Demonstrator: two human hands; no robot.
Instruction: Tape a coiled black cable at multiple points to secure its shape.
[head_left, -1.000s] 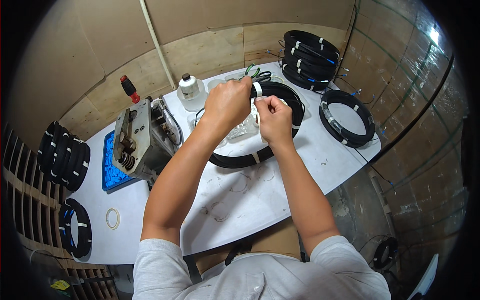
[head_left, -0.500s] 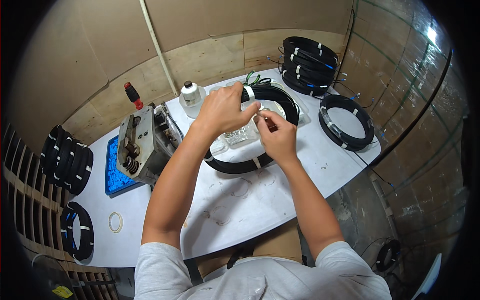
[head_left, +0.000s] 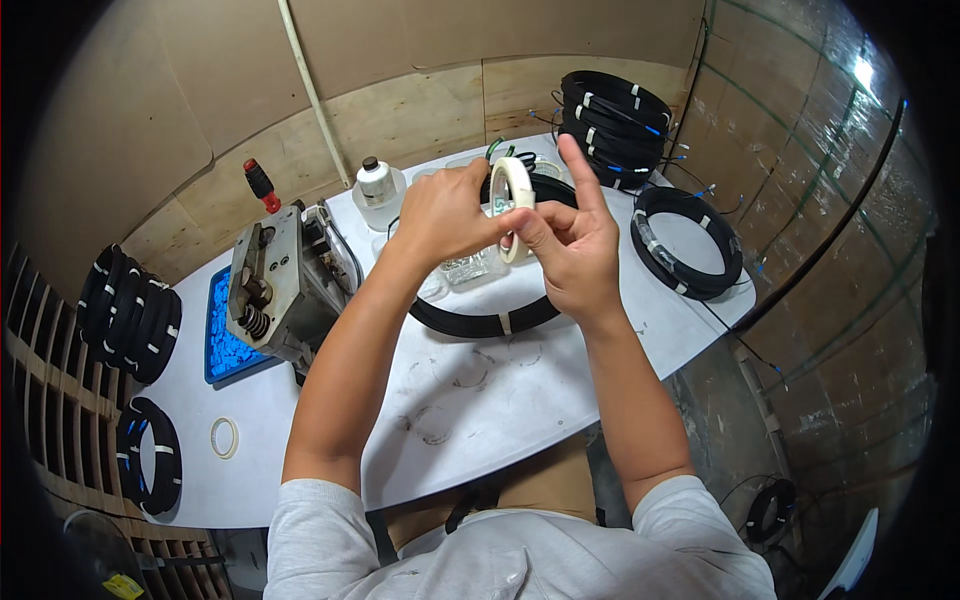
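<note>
My right hand (head_left: 578,245) is closed round a cream roll of masking tape (head_left: 521,188), with its index finger stretched upward. The roll stands on edge between my two hands, and my left thumb reaches its near side. My left hand (head_left: 440,215) is curled at the upper left of a large coil of black cable (head_left: 465,324); its fingertips are hidden behind the hand. The coil leans up from the table, its lower edge toward me, with a white tape band (head_left: 505,322) round it. Behind it lie clear plastic containers (head_left: 478,268) with small parts.
A metal bench machine (head_left: 285,280) stands at left beside a blue tray (head_left: 240,372) of small blue pieces. A white bottle (head_left: 376,182) stands behind. More cable coils are stacked at the back right (head_left: 615,125) and left (head_left: 128,315). Another tape roll (head_left: 224,438) lies front left.
My right hand has turned and raised its index finger, and the tape roll now shows in it; before, both hands' fingertips met there. My left hand has hardly moved.
</note>
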